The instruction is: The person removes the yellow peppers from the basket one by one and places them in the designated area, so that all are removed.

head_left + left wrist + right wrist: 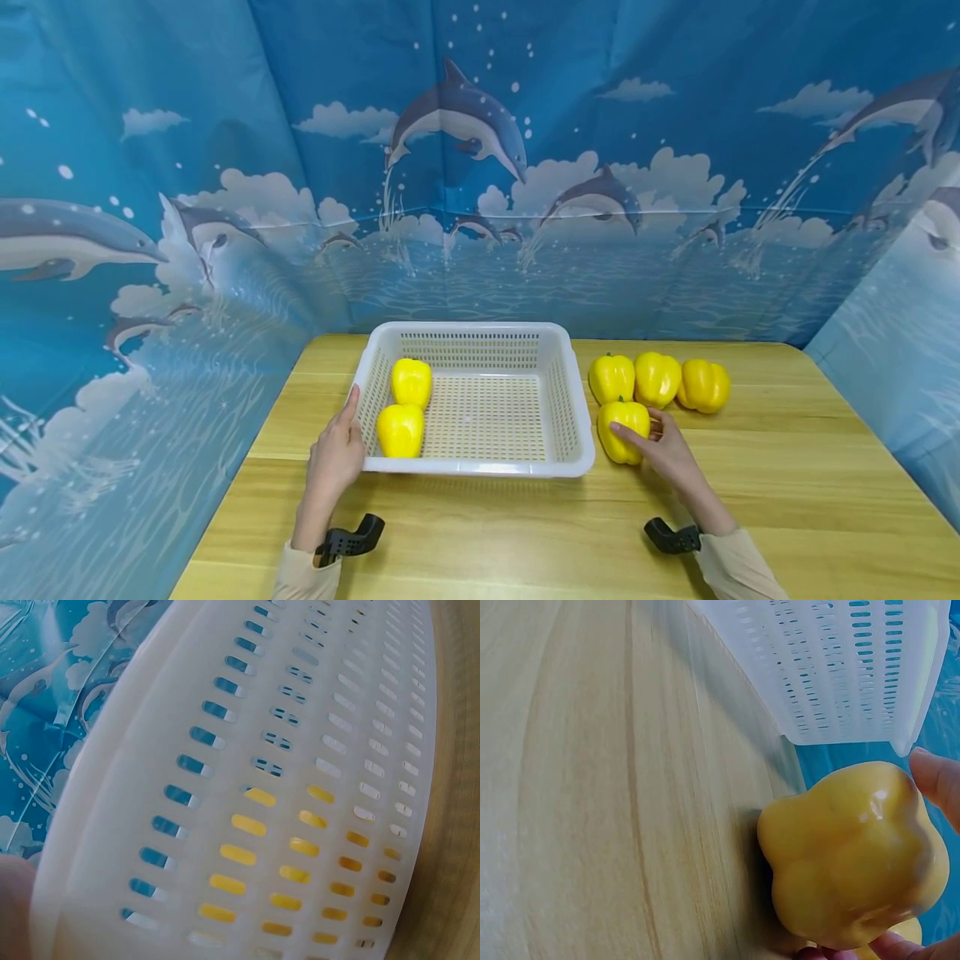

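Observation:
My right hand (670,454) holds a yellow bell pepper (621,435), thumb on its near side and fingers at its right. The right wrist view shows this bell pepper (851,855) close to the wooden table, between thumb and fingertips. At the left rim of a white slotted plastic basket (480,468), my left hand (337,450) rests with its fingers lying along the outside. Inside the basket, against its left side, sit two yellow bell peppers, a rear one (411,382) and a front one (401,431). Their yellow shows through the basket wall (292,772) in the left wrist view.
Behind the held pepper, three more yellow bell peppers stand in a row: one at left (611,378), one in the middle (657,379), one at right (703,386). A blue dolphin-print curtain (480,250) hangs behind the wooden table (495,533).

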`<state>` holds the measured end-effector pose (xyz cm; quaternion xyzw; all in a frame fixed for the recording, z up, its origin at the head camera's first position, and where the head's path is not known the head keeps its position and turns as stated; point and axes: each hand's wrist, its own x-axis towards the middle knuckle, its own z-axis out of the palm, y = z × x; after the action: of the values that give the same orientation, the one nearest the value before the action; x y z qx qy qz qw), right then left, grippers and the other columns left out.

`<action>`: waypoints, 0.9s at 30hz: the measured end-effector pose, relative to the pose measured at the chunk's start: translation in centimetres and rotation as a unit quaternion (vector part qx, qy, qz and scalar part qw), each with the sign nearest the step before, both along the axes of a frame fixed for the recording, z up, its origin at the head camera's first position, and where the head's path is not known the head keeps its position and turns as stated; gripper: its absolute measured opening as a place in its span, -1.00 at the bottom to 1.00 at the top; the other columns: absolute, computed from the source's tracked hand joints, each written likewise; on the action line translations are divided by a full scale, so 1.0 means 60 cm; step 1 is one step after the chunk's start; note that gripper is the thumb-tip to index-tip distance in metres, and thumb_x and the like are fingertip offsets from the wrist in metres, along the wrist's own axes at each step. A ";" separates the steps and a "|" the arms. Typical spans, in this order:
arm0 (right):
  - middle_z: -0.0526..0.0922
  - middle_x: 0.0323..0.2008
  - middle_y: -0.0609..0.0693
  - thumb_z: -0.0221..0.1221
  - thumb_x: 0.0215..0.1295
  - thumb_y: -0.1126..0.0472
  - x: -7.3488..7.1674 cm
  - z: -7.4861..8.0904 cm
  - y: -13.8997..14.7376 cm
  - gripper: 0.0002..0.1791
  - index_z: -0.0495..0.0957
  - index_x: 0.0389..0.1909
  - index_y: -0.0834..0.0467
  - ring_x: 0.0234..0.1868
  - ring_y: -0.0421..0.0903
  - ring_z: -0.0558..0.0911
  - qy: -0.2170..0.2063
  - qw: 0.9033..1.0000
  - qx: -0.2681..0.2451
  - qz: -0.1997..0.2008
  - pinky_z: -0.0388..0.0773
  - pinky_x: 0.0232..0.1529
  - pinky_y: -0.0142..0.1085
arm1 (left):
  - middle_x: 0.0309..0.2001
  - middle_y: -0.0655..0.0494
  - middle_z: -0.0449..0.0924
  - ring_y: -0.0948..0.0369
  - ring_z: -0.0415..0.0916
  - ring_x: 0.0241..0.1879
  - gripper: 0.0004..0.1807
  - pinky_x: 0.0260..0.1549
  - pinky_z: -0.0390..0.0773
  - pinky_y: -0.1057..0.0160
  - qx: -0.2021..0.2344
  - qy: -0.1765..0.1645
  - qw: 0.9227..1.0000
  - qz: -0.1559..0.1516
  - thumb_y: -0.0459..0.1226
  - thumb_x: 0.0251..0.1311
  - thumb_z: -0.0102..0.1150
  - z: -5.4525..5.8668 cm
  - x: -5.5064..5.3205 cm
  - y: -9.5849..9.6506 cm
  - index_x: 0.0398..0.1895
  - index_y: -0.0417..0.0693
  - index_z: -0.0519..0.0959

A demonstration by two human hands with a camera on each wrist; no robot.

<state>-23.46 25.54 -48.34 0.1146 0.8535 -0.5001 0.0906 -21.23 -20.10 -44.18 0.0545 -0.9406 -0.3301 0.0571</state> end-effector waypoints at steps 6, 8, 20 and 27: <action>0.04 0.27 0.43 0.19 0.18 -0.25 0.003 0.001 -0.002 0.16 -0.24 0.41 0.42 0.16 0.24 0.18 0.022 1.000 -0.004 -0.011 0.25 0.08 0.04 | 0.22 -0.31 0.33 -0.02 0.46 -0.35 -0.40 -0.61 0.30 0.20 0.001 -0.003 1.000 0.001 -0.34 0.41 -0.26 -0.003 0.000 0.000 0.50 0.01 0.01; 0.01 0.28 0.45 0.19 0.19 -0.24 0.006 0.003 -0.002 0.15 -0.25 0.42 0.41 0.21 0.28 0.15 0.029 0.999 -0.007 -0.017 0.21 0.14 0.08 | 0.22 -0.32 0.33 -0.02 0.48 -0.33 -0.40 -0.61 0.31 0.21 0.001 -0.002 1.000 0.001 -0.35 0.41 -0.25 -0.004 0.000 0.000 0.50 0.01 0.01; 0.15 0.30 0.28 0.14 0.30 -0.10 0.020 0.050 -0.027 -0.17 0.08 0.38 0.31 0.27 0.21 0.14 0.169 0.978 -0.035 -0.117 0.16 0.12 0.04 | 0.25 -0.31 0.30 -0.02 0.46 -0.34 -0.41 -0.63 0.29 0.21 0.008 -0.004 1.000 0.000 -0.34 0.41 -0.27 -0.001 0.000 0.000 0.50 0.01 0.00; 0.31 0.25 0.15 0.11 0.35 -0.05 0.027 0.084 -0.055 -0.34 0.22 0.31 0.26 0.23 0.05 0.25 0.204 0.972 -0.049 -0.109 0.21 0.02 -0.22 | 0.21 -0.32 0.34 -0.03 0.46 -0.33 -0.41 -0.63 0.29 0.21 0.004 0.004 1.000 -0.001 -0.35 0.41 -0.26 -0.003 -0.002 -0.002 0.50 0.00 0.02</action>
<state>-21.86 22.26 -43.31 0.0976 0.8110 -0.5609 -0.1347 -21.34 -20.21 -44.36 0.0529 -0.9391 -0.3342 0.0599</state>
